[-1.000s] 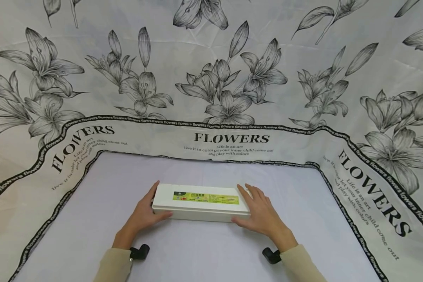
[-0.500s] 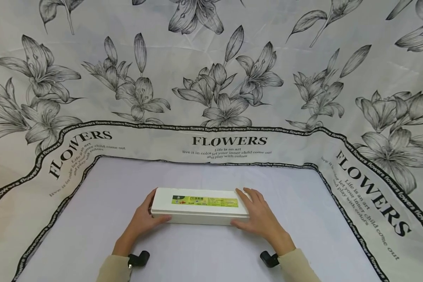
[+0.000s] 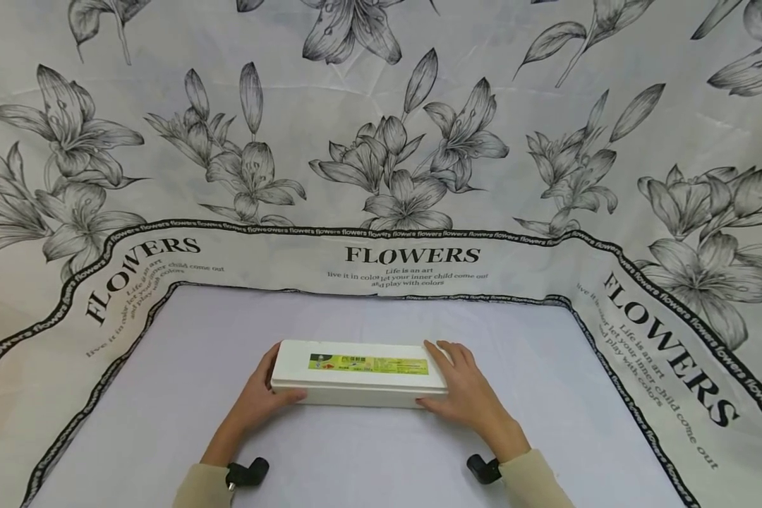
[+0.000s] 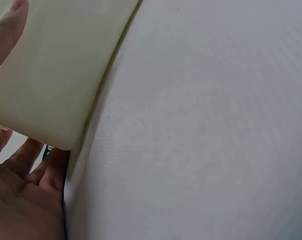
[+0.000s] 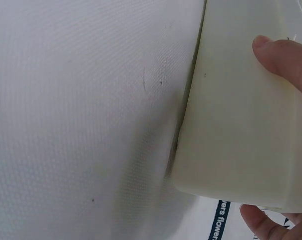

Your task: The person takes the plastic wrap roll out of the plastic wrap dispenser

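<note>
A long white cling film box (image 3: 355, 393) with a yellow-green printed label (image 3: 368, 364) lies lengthwise on the white tabletop. My left hand (image 3: 257, 395) grips its left end, the thumb on the front face and the fingers around the end. At the opposite end my right hand (image 3: 473, 398) holds it the same way, its fingertips reaching over the lid's far corner. Close up in the left wrist view, the thumb (image 4: 8, 30) presses the pale box side (image 4: 56, 70). In the right wrist view, the other thumb (image 5: 280, 55) lies against the box's front (image 5: 235, 115).
White cloth covers the tabletop (image 3: 355, 466). A floral curtain (image 3: 406, 141) printed with FLOWERS rises behind it and along both sides. Black wrist cameras (image 3: 249, 472) sit at both cuffs.
The whole scene has shifted slightly down and left in the head view, backdrop included. Both hands keep their hold on the cling film box, which shows no clear movement on the table.
</note>
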The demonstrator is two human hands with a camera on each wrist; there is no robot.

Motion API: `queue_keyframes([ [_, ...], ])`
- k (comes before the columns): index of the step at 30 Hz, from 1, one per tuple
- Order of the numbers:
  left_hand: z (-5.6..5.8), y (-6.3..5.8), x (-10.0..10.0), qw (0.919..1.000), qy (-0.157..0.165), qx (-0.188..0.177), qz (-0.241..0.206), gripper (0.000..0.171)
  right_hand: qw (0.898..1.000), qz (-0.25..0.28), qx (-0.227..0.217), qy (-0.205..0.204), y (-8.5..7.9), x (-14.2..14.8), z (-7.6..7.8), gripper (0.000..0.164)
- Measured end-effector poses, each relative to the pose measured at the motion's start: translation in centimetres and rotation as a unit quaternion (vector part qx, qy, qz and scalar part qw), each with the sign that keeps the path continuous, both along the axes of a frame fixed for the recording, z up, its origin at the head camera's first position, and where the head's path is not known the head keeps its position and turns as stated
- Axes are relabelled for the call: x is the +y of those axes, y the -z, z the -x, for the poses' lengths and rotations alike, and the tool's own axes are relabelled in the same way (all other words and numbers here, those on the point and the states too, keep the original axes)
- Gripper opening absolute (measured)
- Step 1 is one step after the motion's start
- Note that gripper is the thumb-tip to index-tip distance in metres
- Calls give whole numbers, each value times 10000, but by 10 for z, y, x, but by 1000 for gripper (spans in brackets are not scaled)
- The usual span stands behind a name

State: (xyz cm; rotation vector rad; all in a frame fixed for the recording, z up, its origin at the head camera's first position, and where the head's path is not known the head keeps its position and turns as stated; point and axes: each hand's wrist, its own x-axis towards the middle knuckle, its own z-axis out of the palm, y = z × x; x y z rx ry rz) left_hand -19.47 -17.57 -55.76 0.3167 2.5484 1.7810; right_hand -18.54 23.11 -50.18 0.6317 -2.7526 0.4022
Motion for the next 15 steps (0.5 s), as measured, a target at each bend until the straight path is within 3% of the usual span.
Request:
queue_keyframes([
  [15,-1,4,-1,10000,20,35,6,109,10000,75,-3,10,-2,-2,-2,104],
])
